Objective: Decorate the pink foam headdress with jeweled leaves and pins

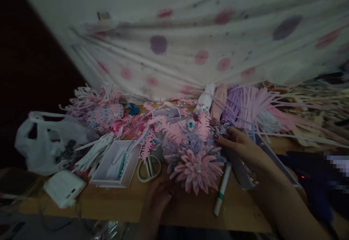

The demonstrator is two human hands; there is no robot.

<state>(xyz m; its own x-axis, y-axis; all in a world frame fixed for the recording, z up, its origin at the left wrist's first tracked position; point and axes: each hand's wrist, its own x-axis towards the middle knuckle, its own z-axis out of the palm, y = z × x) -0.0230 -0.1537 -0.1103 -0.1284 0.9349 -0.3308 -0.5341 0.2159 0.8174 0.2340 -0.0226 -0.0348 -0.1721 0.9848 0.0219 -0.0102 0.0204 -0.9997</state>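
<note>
A pink-petalled flower [198, 171] of fuzzy stems fronts a larger pink and lilac flower arrangement [188, 142] near the table's front. Fern-like pink leaves [174, 132] and an oval blue gem [191, 124] rise from it. At its right side, my right hand [240, 143] has its thumb and fingers bent round a small blue gem ornament [226, 126]. My left hand [158, 198] lies low, just left of the pink flower, in shadow; its fingers are partly hidden, and what they touch is unclear. Between the hands lies a white marker [223, 189] with a green band.
Scissors [149, 169] with pale handles lie beside a white box [109, 167]. A white plastic bag [51, 142] and a white power block [64, 188] occupy the left. Bundled fuzzy stems [245, 105] line the back right. A dark tool [305, 182] with a red light is at right.
</note>
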